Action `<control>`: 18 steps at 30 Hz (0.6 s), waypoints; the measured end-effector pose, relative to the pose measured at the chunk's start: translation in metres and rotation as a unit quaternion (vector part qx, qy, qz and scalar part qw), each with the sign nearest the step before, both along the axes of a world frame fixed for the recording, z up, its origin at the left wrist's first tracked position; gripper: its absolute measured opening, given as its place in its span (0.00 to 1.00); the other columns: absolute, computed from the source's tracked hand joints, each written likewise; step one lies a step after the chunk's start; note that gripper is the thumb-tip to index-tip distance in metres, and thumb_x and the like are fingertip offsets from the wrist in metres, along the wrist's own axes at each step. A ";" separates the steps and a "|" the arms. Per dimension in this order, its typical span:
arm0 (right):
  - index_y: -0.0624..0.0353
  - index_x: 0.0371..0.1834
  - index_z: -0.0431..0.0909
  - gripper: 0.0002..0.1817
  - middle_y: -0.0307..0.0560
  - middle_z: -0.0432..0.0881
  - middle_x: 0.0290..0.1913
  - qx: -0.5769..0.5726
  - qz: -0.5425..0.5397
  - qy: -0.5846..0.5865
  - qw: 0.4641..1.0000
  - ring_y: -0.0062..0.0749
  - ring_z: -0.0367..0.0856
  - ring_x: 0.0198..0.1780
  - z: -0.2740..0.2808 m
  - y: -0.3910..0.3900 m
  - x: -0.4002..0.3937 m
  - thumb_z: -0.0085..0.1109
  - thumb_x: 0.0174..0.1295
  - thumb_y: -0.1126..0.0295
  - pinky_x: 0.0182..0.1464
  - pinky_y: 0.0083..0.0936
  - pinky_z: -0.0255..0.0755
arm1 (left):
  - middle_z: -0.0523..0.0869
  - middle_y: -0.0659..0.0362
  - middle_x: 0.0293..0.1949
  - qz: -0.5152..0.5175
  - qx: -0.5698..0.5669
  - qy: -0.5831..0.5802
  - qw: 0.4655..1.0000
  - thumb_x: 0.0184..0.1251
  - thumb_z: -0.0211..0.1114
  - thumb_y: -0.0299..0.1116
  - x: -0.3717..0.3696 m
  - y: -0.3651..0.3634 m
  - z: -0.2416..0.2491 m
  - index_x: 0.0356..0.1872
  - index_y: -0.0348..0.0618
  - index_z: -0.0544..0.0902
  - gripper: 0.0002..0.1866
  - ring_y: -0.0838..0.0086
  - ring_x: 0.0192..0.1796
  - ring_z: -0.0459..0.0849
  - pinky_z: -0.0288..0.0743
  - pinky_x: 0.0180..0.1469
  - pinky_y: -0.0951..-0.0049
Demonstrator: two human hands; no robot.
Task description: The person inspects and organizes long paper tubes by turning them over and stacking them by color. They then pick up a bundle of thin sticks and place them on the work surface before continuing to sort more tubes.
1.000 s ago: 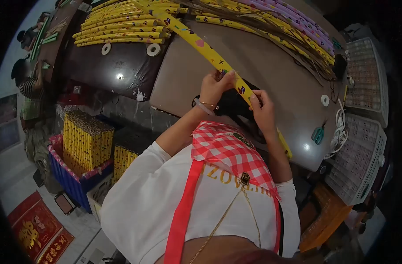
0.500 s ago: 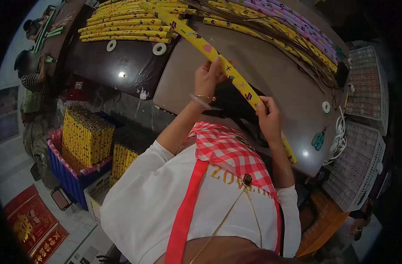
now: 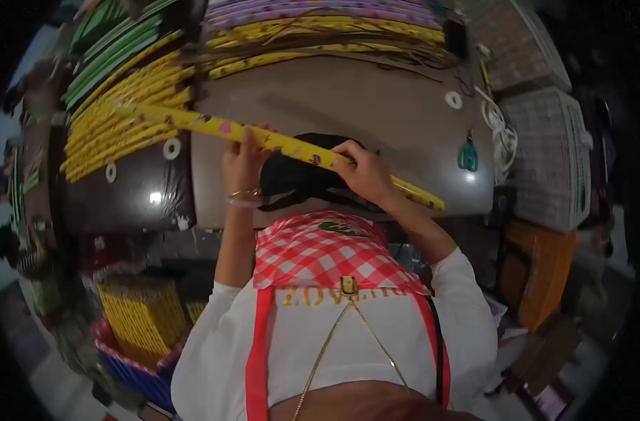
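Note:
A long yellow patterned tube (image 3: 225, 128) slants across the front of my body above the brown table. My left hand (image 3: 246, 163) is closed round its middle part, thumb on top. Farther to the right, my right hand (image 3: 365, 172) grips the same tube, and its end sticks out beyond my wrist. Beneath the tube, a black cloth-like item (image 3: 302, 179) lies at the table's near edge, partly hidden by my hands.
Yellow tubes (image 3: 123, 116) and green tubes (image 3: 127, 38) lie at left, purple tubes (image 3: 320, 14) at the back. Tape rolls (image 3: 454, 100), teal scissors (image 3: 468, 156), a white cable (image 3: 500, 133) and white baskets (image 3: 544, 158) are at right. Other people (image 3: 15, 245) sit far left.
The view has turned and shifted. The tube now lies flatter across my front, with both hands still on it. More green tubes show at the left.

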State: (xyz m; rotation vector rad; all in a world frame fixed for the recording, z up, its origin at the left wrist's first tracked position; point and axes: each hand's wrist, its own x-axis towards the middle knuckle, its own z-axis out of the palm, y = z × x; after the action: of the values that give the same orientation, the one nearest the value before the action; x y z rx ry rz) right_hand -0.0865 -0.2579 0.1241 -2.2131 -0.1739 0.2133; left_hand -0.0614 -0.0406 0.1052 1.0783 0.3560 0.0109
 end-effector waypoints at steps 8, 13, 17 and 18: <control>0.54 0.37 0.73 0.12 0.44 0.80 0.31 -0.015 -0.022 -0.029 0.999 0.35 0.79 0.31 -0.006 -0.024 -0.006 0.54 0.54 0.60 0.33 0.30 0.71 | 0.78 0.49 0.44 0.030 0.010 0.011 0.999 0.67 0.47 0.43 0.014 0.018 -0.008 0.47 0.34 0.69 0.20 0.63 0.47 0.79 0.74 0.48 0.66; 0.55 0.35 0.73 0.12 0.43 0.79 0.32 -0.010 -0.047 -0.014 0.999 0.36 0.79 0.30 -0.026 -0.028 -0.009 0.53 0.53 0.60 0.33 0.30 0.71 | 0.77 0.48 0.46 -0.001 0.013 0.000 1.000 0.66 0.49 0.44 0.018 0.016 -0.027 0.47 0.33 0.69 0.22 0.62 0.49 0.77 0.73 0.51 0.64; 0.54 0.35 0.73 0.12 0.43 0.79 0.32 -0.007 -0.058 -0.030 0.998 0.36 0.78 0.29 -0.033 -0.034 -0.012 0.52 0.53 0.59 0.33 0.32 0.71 | 0.76 0.47 0.47 -0.045 0.051 0.052 0.996 0.65 0.51 0.45 0.021 -0.002 -0.029 0.49 0.34 0.67 0.23 0.61 0.49 0.77 0.73 0.51 0.61; 0.55 0.34 0.73 0.12 0.43 0.79 0.30 -0.011 -0.066 -0.026 0.997 0.37 0.78 0.29 -0.034 -0.036 -0.013 0.52 0.53 0.59 0.33 0.32 0.71 | 0.76 0.47 0.47 -0.062 0.056 0.049 0.995 0.65 0.51 0.45 0.021 -0.002 -0.033 0.49 0.34 0.67 0.23 0.61 0.49 0.77 0.73 0.51 0.61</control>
State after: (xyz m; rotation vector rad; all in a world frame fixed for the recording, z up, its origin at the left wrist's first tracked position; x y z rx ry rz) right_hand -0.0991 -0.2942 0.0898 -2.2442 -0.0538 0.0848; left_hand -0.0400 -0.0430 0.0725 1.2133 0.3797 -0.1352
